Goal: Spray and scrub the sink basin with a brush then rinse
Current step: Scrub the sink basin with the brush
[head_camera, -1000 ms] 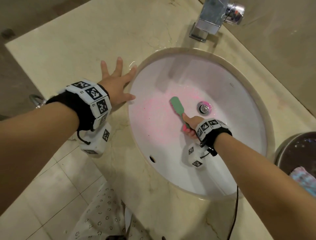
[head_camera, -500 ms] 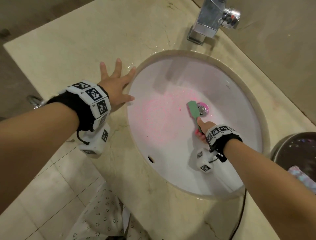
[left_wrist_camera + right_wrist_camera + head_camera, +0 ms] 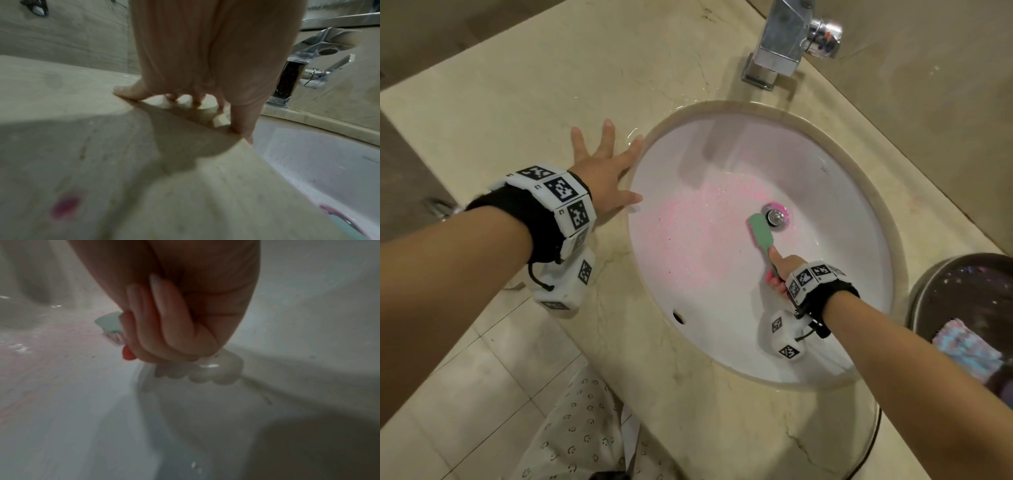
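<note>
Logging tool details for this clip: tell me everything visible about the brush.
The brush has a flat, oblong mint-green head on a slim green handle with a pink end; it looks like plastic. Its bristles face down against the white sink basin, amid pink cleaner, with the head's tip beside the drain. The right hand grips the handle, its fingers curled round it.

This is a bathroom, likely in a home. An oval white ceramic sink basin (image 3: 722, 164) is set under a polished beige marble table (image 3: 524, 89), with a round chrome drain plug (image 3: 775, 215) at its bottom and a squared chrome tap (image 3: 782, 44) mounted behind it. The wall behind is beige stone, and large pale glossy floor tiles (image 3: 465, 387) lie below the table's edge.
</note>
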`<state>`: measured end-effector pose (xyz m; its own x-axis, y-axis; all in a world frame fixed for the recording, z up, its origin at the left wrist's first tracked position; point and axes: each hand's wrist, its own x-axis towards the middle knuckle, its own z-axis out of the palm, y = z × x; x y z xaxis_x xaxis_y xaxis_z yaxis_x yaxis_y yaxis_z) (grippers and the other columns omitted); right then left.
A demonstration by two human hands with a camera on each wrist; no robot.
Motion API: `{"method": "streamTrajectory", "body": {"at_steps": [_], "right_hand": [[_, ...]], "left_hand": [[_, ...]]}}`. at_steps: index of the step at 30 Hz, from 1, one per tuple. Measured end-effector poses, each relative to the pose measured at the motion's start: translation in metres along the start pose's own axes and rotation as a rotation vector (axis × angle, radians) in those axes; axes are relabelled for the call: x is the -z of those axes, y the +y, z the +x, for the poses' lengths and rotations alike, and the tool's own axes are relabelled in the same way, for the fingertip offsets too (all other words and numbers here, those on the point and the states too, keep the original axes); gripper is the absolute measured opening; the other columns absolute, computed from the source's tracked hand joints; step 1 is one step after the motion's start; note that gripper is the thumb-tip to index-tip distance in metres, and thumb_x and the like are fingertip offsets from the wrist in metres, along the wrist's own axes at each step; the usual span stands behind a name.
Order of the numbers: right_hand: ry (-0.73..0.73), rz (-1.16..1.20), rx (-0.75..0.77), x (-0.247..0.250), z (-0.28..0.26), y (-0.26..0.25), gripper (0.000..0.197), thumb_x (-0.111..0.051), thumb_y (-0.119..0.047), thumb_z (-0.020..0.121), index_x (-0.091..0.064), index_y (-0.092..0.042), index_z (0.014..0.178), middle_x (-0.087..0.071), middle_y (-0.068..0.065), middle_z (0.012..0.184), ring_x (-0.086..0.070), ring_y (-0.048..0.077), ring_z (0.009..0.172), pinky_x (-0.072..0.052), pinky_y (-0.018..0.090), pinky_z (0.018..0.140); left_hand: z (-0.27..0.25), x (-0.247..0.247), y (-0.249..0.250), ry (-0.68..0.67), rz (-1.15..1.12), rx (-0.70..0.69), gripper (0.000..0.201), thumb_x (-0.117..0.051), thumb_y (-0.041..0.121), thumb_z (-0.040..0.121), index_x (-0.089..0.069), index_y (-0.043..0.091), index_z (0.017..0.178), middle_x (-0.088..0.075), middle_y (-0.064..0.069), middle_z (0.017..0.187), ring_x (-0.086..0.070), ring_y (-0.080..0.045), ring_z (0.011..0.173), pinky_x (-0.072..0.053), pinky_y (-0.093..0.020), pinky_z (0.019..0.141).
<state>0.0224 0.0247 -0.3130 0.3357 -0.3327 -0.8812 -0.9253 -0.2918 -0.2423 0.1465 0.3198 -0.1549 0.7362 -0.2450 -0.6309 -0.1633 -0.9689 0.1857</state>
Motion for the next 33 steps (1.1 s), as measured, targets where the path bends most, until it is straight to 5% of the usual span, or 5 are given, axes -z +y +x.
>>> {"method": "streamTrajectory", "body": {"at_steps": [4,13,22,28,33], "right_hand": [[0.014,0.163,0.042,0.004,-0.003,-0.018,0.046,-0.032,-0.050,0.097,-0.045,-0.016,0.070,-0.053,-0.004,0.051,-0.047,0.001,0.027,-0.034,0.011,0.029],[-0.167,0.012,0.038,-0.031,-0.019,-0.017,0.063,-0.031,-0.058,0.095,-0.051,-0.010,0.059,-0.047,0.000,0.047,-0.036,0.010,0.029,-0.026,0.013,0.030],[0.109,0.095,-0.107,0.019,-0.017,0.018,0.063,-0.026,-0.056,0.096,-0.047,-0.010,0.060,-0.046,-0.002,0.036,-0.036,0.010,0.025,-0.026,0.018,0.035],[-0.117,0.217,-0.084,-0.026,-0.031,-0.007,0.064,-0.028,-0.060,0.094,-0.047,-0.009,0.060,-0.041,-0.005,0.034,-0.031,0.007,0.025,-0.024,0.010,0.032],[-0.149,0.186,-0.067,-0.028,-0.041,-0.007,0.061,-0.027,-0.055,0.097,-0.045,-0.007,0.063,-0.039,-0.005,0.030,-0.029,0.006,0.021,-0.022,0.007,0.030]], "left_hand": [[0.002,-0.001,-0.002,0.000,0.006,-0.007,0.082,-0.050,0.042,0.093,0.010,0.037,0.148,0.028,-0.002,0.153,0.026,-0.045,0.136,0.002,-0.059,0.109],[0.007,-0.003,-0.005,0.008,0.010,-0.026,0.083,-0.051,0.042,0.093,0.010,0.036,0.149,0.028,-0.005,0.153,0.026,-0.048,0.135,0.006,-0.056,0.111],[0.007,-0.004,-0.006,0.018,0.018,-0.041,0.082,-0.051,0.041,0.093,0.009,0.033,0.149,0.027,-0.008,0.153,0.026,-0.048,0.135,0.009,-0.053,0.111],[0.010,-0.005,-0.007,0.009,-0.002,-0.038,0.083,-0.052,0.041,0.092,0.009,0.035,0.149,0.028,-0.006,0.153,0.027,-0.049,0.134,0.007,-0.053,0.112],[0.009,-0.004,-0.006,0.007,0.009,-0.038,0.083,-0.051,0.042,0.092,0.009,0.035,0.149,0.028,-0.006,0.153,0.027,-0.049,0.134,0.007,-0.053,0.112]]}}
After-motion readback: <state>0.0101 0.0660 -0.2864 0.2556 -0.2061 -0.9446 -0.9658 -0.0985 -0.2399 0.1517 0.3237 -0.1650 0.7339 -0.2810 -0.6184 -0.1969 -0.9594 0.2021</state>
